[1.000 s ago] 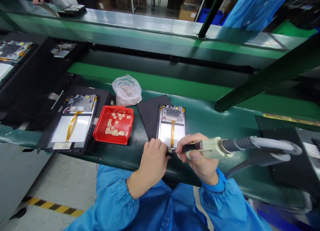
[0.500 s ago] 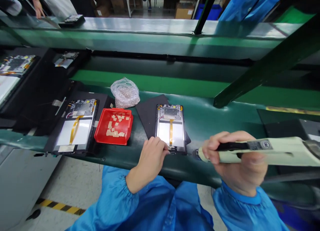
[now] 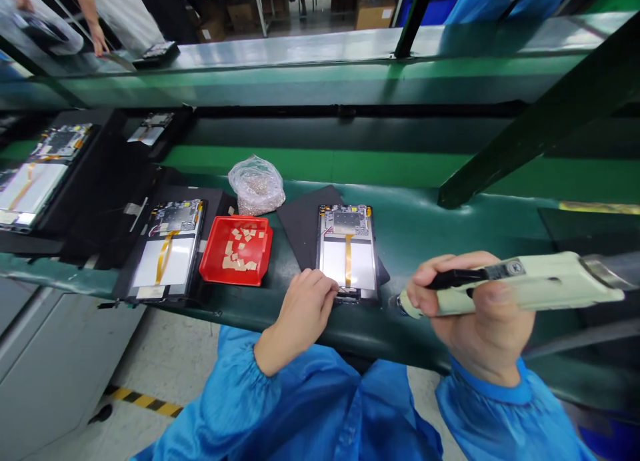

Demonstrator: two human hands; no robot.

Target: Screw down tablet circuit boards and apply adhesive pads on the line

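An opened tablet (image 3: 367, 258) lies on a dark foam sheet (image 3: 303, 221), its circuit board, white battery and orange ribbon cable exposed. At the tablet's lower left corner is my left hand (image 3: 307, 308), fingers bent and pinched together; whatever is between the fingertips is hidden. My right hand (image 3: 480, 314) is wrapped around a pale green electric screwdriver (image 3: 550, 281), with a finger along its black lever. The screwdriver's tip points left, to the right of the tablet and apart from it.
A red tray (image 3: 213, 268) with small beige pads and a clear plastic bag (image 3: 256, 184) of tiny parts stand left of the tablet. Another opened tablet (image 3: 170, 251) lies further left. A green post (image 3: 540, 121) slants over the bench's right side. Across the line, a person's hand (image 3: 99, 40) shows.
The view has shifted slightly, so the bench things appear further right. My left hand stays at the tablet's lower corner. The screwdriver remains in my right hand, its angle slightly changed.
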